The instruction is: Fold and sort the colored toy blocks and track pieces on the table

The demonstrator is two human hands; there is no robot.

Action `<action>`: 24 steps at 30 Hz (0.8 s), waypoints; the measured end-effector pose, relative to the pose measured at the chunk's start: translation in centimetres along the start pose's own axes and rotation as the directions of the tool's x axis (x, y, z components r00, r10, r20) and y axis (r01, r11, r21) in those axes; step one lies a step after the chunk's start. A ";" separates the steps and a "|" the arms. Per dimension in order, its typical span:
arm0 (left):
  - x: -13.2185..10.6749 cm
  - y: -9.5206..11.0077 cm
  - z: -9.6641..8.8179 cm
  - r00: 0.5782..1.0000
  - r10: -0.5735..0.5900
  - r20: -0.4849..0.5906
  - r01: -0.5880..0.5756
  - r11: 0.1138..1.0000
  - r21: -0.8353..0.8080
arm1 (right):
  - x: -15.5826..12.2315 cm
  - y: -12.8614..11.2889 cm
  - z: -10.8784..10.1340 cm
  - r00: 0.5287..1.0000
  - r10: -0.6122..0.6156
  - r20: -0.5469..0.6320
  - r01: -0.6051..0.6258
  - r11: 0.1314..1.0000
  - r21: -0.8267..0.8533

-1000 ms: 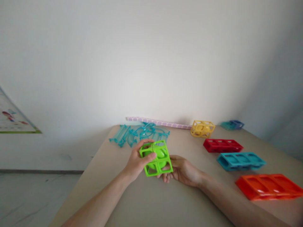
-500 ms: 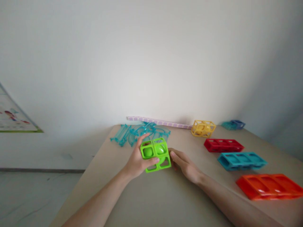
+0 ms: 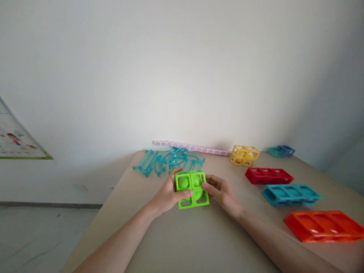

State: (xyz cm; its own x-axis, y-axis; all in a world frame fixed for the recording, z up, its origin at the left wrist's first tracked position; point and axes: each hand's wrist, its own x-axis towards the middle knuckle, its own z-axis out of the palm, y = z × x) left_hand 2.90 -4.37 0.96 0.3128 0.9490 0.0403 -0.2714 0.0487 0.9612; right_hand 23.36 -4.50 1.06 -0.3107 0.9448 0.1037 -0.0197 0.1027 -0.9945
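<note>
Between my hands, a bright green plastic block (image 3: pixel 192 189) made of joined open-frame cubes with rounded shapes inside is held above the table. My left hand (image 3: pixel 167 193) grips its left side, with the thumb lying across the front and the fingers partly hidden behind. At the right edge my right hand (image 3: pixel 223 193) pinches the block, its thumb on the front face and its fingers curled at the side and behind.
Clear teal plastic track pieces (image 3: pixel 170 161) lie beyond the hands. A purple patterned strip (image 3: pixel 190 146) runs along the wall. To the right sit yellow (image 3: pixel 244 155), red (image 3: pixel 269 176), teal (image 3: pixel 291 194) and orange (image 3: pixel 325 226) frame blocks, with a blue block (image 3: pixel 286 150) in the far corner of the table (image 3: pixel 182 242).
My right hand has closed onto the right edge of the green block, where it was just beside it before. The block has shifted slightly right and turned a little more upright.
</note>
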 end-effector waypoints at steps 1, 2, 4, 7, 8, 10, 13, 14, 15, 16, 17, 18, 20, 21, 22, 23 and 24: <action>0.0 -0.1 0.0 1.000 0.000 -0.011 0.000 1.000 0.010 | 0.0 0.0 -0.1 1.000 0.001 -0.005 -0.001 1.000 -0.003; 0.0 -0.1 0.0 1.000 0.005 -0.018 -0.004 1.000 0.021 | 0.0 0.0 -0.1 1.000 -0.004 -0.008 0.003 1.000 -0.011; 0.0 -0.2 0.0 1.000 0.011 -0.018 -0.010 0.999 0.035 | 0.1 0.1 -0.3 1.000 -0.021 -0.002 0.021 0.999 -0.024; -0.1 -0.1 0.0 1.000 0.005 -0.015 -0.004 0.999 0.035 | 0.1 0.3 -0.5 0.999 -0.037 0.029 0.037 0.999 -0.006; -0.1 -0.1 0.0 1.000 0.004 -0.013 -0.003 0.999 0.035 | 0.1 0.3 -0.5 0.999 -0.039 0.035 0.039 0.999 0.001; -0.1 -0.1 -0.1 1.000 0.002 -0.012 -0.002 0.999 0.036 | 0.1 0.5 -0.6 0.999 -0.037 0.036 0.037 0.999 0.004; 0.0 -0.2 -0.1 1.000 0.004 -0.021 -0.003 0.999 0.046 | 0.2 0.5 -0.7 0.999 -0.037 0.038 0.036 0.999 0.020; 0.0 -0.2 -0.1 1.000 0.006 -0.024 -0.005 0.999 0.048 | 0.2 0.5 -0.7 0.998 -0.036 0.043 0.035 0.999 0.031; 0.0 -0.2 -0.1 1.000 0.009 -0.027 -0.008 0.999 0.048 | 0.2 0.5 -0.7 0.998 -0.037 0.046 0.035 0.999 0.041; 0.0 -0.2 -0.1 0.999 0.014 -0.029 -0.012 0.999 0.046 | 0.2 0.4 -0.7 0.998 -0.039 0.047 0.037 0.998 0.048; 0.0 -0.2 -0.1 0.999 0.017 -0.028 -0.016 0.999 0.042 | 0.2 0.4 -0.7 0.998 -0.042 0.046 0.040 0.998 0.050; 0.0 -0.1 0.0 0.999 0.020 -0.026 -0.019 0.999 0.037 | 0.2 0.4 -0.6 0.998 -0.045 0.044 0.043 0.998 0.047; 0.0 0.0 0.0 1.000 0.019 -0.020 -0.018 0.999 0.026 | 0.2 0.3 -0.6 0.998 -0.050 0.038 0.049 0.998 0.035; 0.0 0.0 0.0 1.000 0.017 -0.018 -0.017 1.000 0.024 | 0.2 0.2 -0.6 0.998 -0.052 0.036 0.050 0.998 0.032; 0.0 0.0 -0.1 1.000 0.017 -0.017 -0.016 1.000 0.026 | 0.2 0.1 -0.6 0.998 -0.051 0.036 0.050 0.998 0.034; 0.0 0.1 -0.1 1.000 0.018 -0.019 -0.018 0.999 0.031 | 0.1 0.1 -0.6 0.998 -0.050 0.036 0.049 0.998 0.039; 0.0 0.1 -0.1 1.000 0.023 -0.020 -0.022 0.999 0.036 | 0.1 0.0 -0.5 0.998 -0.047 0.037 0.046 0.998 0.046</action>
State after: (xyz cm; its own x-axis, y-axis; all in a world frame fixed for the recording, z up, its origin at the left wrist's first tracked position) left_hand 2.77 -4.37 1.03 0.2880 0.9559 0.0569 -0.2458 0.0164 0.9692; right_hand 23.83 -4.25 1.12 -0.3444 0.9268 0.1501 -0.0774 0.1313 -0.9883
